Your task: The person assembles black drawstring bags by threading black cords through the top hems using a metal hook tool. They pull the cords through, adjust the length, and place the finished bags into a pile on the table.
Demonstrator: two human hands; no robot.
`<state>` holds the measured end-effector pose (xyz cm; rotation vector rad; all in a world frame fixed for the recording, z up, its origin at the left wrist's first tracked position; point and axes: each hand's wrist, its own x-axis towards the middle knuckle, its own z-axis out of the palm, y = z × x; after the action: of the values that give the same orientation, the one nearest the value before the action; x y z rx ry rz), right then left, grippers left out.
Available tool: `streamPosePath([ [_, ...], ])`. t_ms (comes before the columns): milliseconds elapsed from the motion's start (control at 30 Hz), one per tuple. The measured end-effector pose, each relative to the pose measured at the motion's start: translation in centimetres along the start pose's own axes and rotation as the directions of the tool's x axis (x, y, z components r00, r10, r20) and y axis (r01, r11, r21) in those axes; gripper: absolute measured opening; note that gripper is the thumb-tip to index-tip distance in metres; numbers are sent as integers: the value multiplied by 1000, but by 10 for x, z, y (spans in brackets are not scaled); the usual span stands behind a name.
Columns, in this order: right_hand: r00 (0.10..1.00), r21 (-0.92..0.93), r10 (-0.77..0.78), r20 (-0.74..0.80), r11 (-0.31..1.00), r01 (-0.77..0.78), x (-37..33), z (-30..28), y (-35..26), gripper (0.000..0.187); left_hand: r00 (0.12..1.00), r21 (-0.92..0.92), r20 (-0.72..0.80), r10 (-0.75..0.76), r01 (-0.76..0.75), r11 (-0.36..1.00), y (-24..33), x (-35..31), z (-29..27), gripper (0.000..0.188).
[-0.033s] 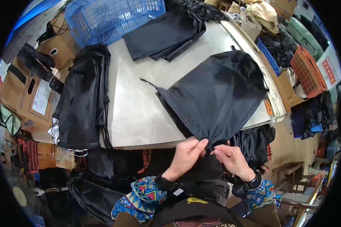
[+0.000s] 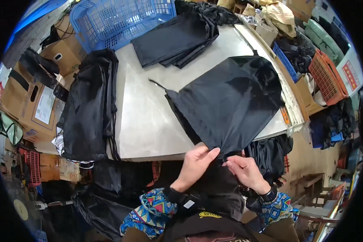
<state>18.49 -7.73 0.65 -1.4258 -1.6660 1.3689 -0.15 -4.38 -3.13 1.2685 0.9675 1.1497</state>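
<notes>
A black drawstring bag (image 2: 230,101) of thin shiny cloth lies spread over the right part of the table, its near end bunched at the table's front edge. My left hand (image 2: 197,163) grips that gathered end, thumb on top. Just to the right, my right hand (image 2: 244,169) pinches a small dark bit at the same bunched spot, probably the cord or the hem; my fingers partly hide it. A short loop of cord (image 2: 157,83) sticks out from the bag's left corner.
The pale table (image 2: 143,117) also carries a stack of black bags (image 2: 88,109) on the left and folded black cloth (image 2: 175,36) at the back. Behind stands a blue plastic basket (image 2: 123,20). Cardboard boxes (image 2: 32,107) are left; an orange crate (image 2: 326,76) stands right.
Hardly anything differs. The fingers of my right hand have shifted very slightly at the bunched end, and the bag's cloth has creased a little differently.
</notes>
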Motion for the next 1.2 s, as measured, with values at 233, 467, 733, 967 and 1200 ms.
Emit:
streamPosePath([
  [233, 734, -577, -631, -250, 706, 410, 25, -18, -40, 22, 956, 446, -32, 292, -248, 860, 39, 29, 0, 14],
  [467, 444, 108, -278, -852, 735, 669, 9, -61, -47, 40, 828, 851, 452, 333, -512, 119, 27, 32, -18, 22],
  [733, -178, 87, 316, -932, 672, 736, -162, -260, 110, 35, 916, 870, 401, 10, -377, -317, -1, 78, -159, 8],
  [967, 496, 602, 442, -748, 765, 227, -81, -146, 61, 27, 979, 866, 201, -39, -159, 475, 31, 38, -128, 32],
  [1200, 951, 610, 307, -37, 761, -222, 45, -16, 54, 23, 921, -216, 109, -375, 390, 895, -17, 8, -8, 33],
])
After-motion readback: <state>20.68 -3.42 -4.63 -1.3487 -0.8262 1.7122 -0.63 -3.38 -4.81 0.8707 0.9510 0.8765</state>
